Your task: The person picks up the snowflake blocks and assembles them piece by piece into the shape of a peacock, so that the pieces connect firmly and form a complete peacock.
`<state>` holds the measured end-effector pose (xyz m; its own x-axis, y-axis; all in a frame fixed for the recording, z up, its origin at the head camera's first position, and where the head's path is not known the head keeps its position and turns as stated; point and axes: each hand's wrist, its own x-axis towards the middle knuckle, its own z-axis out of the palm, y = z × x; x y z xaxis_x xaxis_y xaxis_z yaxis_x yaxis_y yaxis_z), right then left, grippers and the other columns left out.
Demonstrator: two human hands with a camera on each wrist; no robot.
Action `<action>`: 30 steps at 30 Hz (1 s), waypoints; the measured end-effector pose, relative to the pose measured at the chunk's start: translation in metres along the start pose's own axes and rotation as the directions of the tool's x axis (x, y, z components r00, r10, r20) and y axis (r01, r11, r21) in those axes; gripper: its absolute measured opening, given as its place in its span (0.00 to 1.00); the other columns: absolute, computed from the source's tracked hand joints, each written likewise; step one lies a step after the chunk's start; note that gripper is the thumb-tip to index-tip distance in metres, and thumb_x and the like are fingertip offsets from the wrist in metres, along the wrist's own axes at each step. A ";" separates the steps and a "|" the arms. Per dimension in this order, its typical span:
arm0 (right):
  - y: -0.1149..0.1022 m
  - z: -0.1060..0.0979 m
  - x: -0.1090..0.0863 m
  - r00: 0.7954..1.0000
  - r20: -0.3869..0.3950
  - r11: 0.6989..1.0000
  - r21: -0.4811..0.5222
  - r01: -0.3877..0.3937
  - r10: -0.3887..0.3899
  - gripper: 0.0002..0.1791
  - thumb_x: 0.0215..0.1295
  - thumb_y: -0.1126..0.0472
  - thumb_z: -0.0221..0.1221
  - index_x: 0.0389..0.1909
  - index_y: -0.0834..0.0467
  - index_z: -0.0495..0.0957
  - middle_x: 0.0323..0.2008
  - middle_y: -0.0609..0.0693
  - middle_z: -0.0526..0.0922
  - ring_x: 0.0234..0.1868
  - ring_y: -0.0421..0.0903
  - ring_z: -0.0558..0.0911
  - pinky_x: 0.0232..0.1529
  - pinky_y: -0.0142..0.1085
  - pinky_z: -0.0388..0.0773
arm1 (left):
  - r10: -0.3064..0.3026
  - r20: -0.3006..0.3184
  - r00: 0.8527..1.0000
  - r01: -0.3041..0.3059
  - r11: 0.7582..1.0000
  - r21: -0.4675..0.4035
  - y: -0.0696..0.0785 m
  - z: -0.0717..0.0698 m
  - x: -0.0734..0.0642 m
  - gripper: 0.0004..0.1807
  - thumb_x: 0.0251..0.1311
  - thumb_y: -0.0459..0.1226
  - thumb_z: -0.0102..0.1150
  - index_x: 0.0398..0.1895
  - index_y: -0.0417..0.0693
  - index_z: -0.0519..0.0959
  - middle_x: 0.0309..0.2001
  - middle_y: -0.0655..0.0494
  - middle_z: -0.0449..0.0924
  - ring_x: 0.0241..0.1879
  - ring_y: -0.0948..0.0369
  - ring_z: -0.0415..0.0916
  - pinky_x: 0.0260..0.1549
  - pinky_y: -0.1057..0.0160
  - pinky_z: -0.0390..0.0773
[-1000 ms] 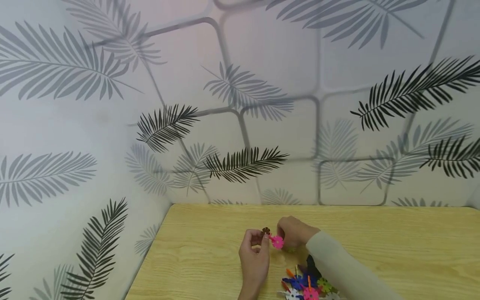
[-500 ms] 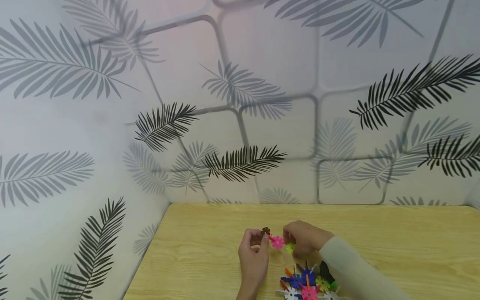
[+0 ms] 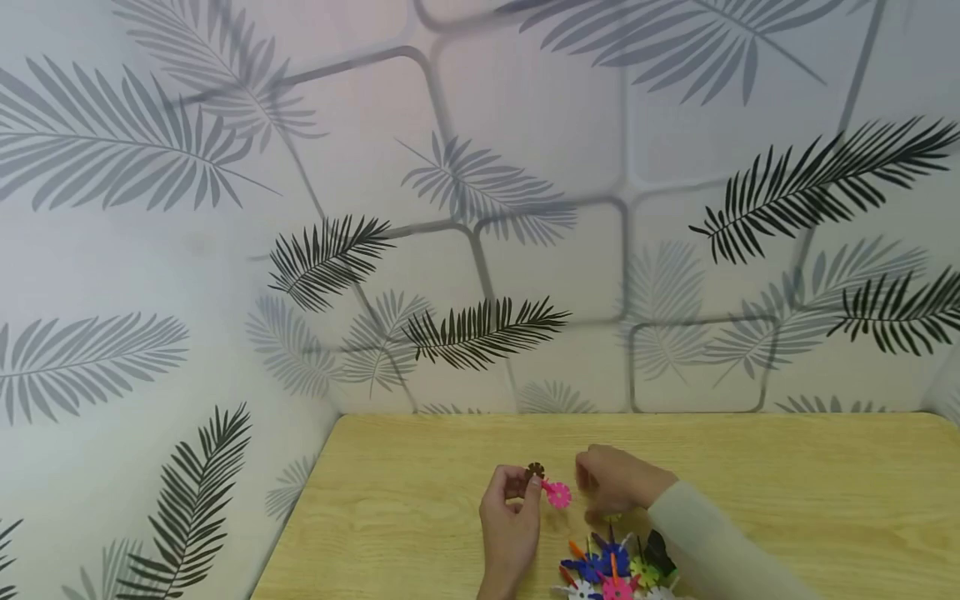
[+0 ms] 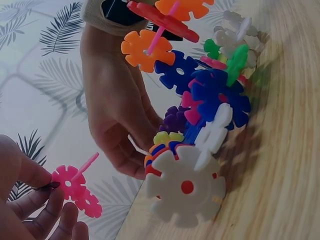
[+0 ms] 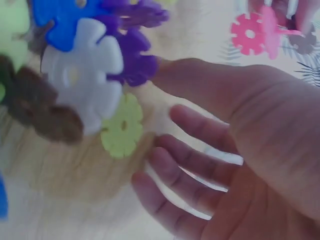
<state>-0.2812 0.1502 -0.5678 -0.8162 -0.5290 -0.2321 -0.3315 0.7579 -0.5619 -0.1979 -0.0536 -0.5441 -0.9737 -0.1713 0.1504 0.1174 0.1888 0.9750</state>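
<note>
My left hand (image 3: 510,521) pinches a dark brown notched plastic disc (image 3: 535,470) between thumb and fingers. Joined to that disc are pink notched discs (image 4: 67,183), which stick out past the fingertips. Apart from them, my right hand (image 3: 621,479) hovers over the far side of a heap of linking discs (image 3: 617,588). Its fingers are loosely bent with nothing between them in the right wrist view. There the thumb tip is at the edge of a purple disc (image 5: 137,55); whether it touches is unclear. A yellow-green disc (image 5: 122,125) lies just off the fingertips.
The heap holds white (image 4: 167,200), blue (image 4: 220,97), orange (image 4: 145,50) and other discs, some standing on edge. It rests on a wood-grain table (image 3: 390,500). A leaf-patterned wall (image 3: 555,275) rises behind the table's far edge.
My right hand has drawn away from the pink discs, to the right. The yellow-green disc beside its fingers half a second ago now shows at the heap's edge. My left hand keeps its grip.
</note>
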 end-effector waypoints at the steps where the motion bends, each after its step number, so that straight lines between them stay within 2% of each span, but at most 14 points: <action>1: -0.003 -0.003 -0.004 1.000 0.014 1.000 0.017 -0.023 0.023 0.22 0.49 0.59 0.85 0.37 0.51 0.80 0.36 0.44 0.80 0.37 0.42 0.77 0.43 0.40 0.83 | -0.001 0.001 1.000 0.001 1.000 0.000 0.000 0.000 0.000 0.04 0.70 0.34 0.68 0.40 0.44 0.82 0.37 0.53 0.86 0.36 0.67 0.79 0.33 0.69 0.79; 4: -0.005 -0.011 -0.013 0.997 0.047 0.998 0.037 -0.059 0.057 0.19 0.48 0.68 0.83 0.34 0.50 0.83 0.36 0.45 0.84 0.39 0.45 0.80 0.48 0.47 0.87 | 0.005 0.003 1.000 -0.005 1.000 -0.001 0.000 0.000 0.000 0.03 0.70 0.33 0.68 0.40 0.45 0.82 0.36 0.53 0.85 0.35 0.67 0.79 0.32 0.69 0.78; 6: -0.007 -0.016 -0.019 0.996 0.057 0.997 0.039 -0.067 0.065 0.20 0.48 0.75 0.79 0.34 0.51 0.83 0.36 0.46 0.84 0.39 0.46 0.80 0.47 0.49 0.87 | 0.009 0.007 1.000 -0.009 1.000 0.000 0.000 0.000 0.000 0.03 0.70 0.33 0.68 0.40 0.45 0.82 0.37 0.53 0.85 0.36 0.67 0.79 0.32 0.70 0.78; 9: 0.000 -0.017 -0.021 0.998 0.048 0.998 0.024 -0.051 0.049 0.21 0.49 0.79 0.74 0.33 0.49 0.83 0.34 0.45 0.83 0.36 0.44 0.79 0.42 0.43 0.85 | 0.009 0.014 1.000 -0.009 1.000 0.004 0.000 0.001 0.000 0.03 0.70 0.33 0.68 0.40 0.45 0.82 0.37 0.53 0.85 0.36 0.67 0.79 0.33 0.70 0.78; 11: 0.010 -0.011 -0.018 0.999 0.046 1.000 0.007 -0.022 0.022 0.20 0.51 0.76 0.75 0.34 0.49 0.83 0.33 0.44 0.82 0.35 0.44 0.77 0.38 0.40 0.83 | 0.004 0.018 1.000 -0.005 1.000 0.006 0.000 0.001 0.000 0.03 0.70 0.34 0.68 0.41 0.44 0.82 0.37 0.53 0.85 0.36 0.67 0.79 0.33 0.70 0.78; 15: 0.023 -0.002 -0.015 0.998 0.059 0.999 0.017 -0.032 0.031 0.18 0.52 0.70 0.79 0.36 0.51 0.80 0.34 0.46 0.80 0.35 0.46 0.76 0.38 0.41 0.81 | -0.006 0.025 1.000 0.005 1.000 0.005 0.000 0.002 -0.002 0.04 0.70 0.33 0.68 0.41 0.43 0.82 0.37 0.53 0.85 0.36 0.66 0.79 0.33 0.69 0.78; 16: 0.026 -0.001 -0.015 0.998 0.058 1.000 0.021 -0.013 0.012 0.19 0.51 0.67 0.80 0.36 0.50 0.79 0.34 0.45 0.79 0.35 0.45 0.75 0.37 0.39 0.79 | -0.009 0.027 1.000 0.009 1.000 0.002 0.000 0.002 -0.002 0.03 0.70 0.33 0.68 0.41 0.43 0.82 0.38 0.53 0.85 0.36 0.66 0.79 0.33 0.69 0.79; 20: 0.028 -0.003 -0.020 0.998 0.053 0.996 0.092 -0.019 0.014 0.23 0.48 0.68 0.81 0.33 0.48 0.76 0.32 0.43 0.76 0.34 0.42 0.72 0.35 0.35 0.73 | -0.032 0.040 0.999 0.032 0.999 -0.006 -0.001 0.002 -0.003 0.04 0.71 0.34 0.68 0.41 0.44 0.82 0.38 0.52 0.85 0.37 0.65 0.79 0.34 0.70 0.79; 23: 0.052 0.007 -0.009 0.999 0.040 0.988 0.151 0.024 -0.030 0.24 0.45 0.68 0.80 0.33 0.44 0.76 0.31 0.41 0.78 0.34 0.39 0.74 0.34 0.33 0.74 | -0.040 0.044 0.998 0.041 0.999 -0.008 0.000 0.002 -0.003 0.04 0.71 0.35 0.68 0.41 0.44 0.82 0.39 0.52 0.86 0.38 0.65 0.80 0.34 0.70 0.79; 27: 0.084 0.022 0.003 0.992 0.010 0.971 0.205 0.125 -0.130 0.23 0.44 0.66 0.76 0.34 0.39 0.78 0.32 0.37 0.83 0.33 0.36 0.79 0.34 0.32 0.79 | -0.039 0.057 0.998 0.040 0.999 -0.017 -0.001 0.003 -0.002 0.05 0.70 0.35 0.68 0.42 0.43 0.83 0.39 0.51 0.87 0.38 0.65 0.80 0.35 0.70 0.81; 30: 0.067 0.015 -0.011 0.988 -0.039 0.965 0.215 0.153 -0.148 0.20 0.52 0.68 0.74 0.36 0.41 0.80 0.33 0.37 0.84 0.35 0.35 0.80 0.36 0.32 0.81 | -0.038 0.077 0.996 0.040 0.999 -0.029 -0.002 0.004 -0.003 0.06 0.70 0.35 0.68 0.43 0.41 0.83 0.39 0.50 0.87 0.37 0.66 0.81 0.37 0.69 0.82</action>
<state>-0.2874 0.2008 -0.6151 -0.7763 -0.6198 -0.1150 -0.3428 0.5682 -0.7481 -0.1963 -0.0499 -0.5469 -0.9895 -0.1036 0.1007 0.0842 0.1535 0.9846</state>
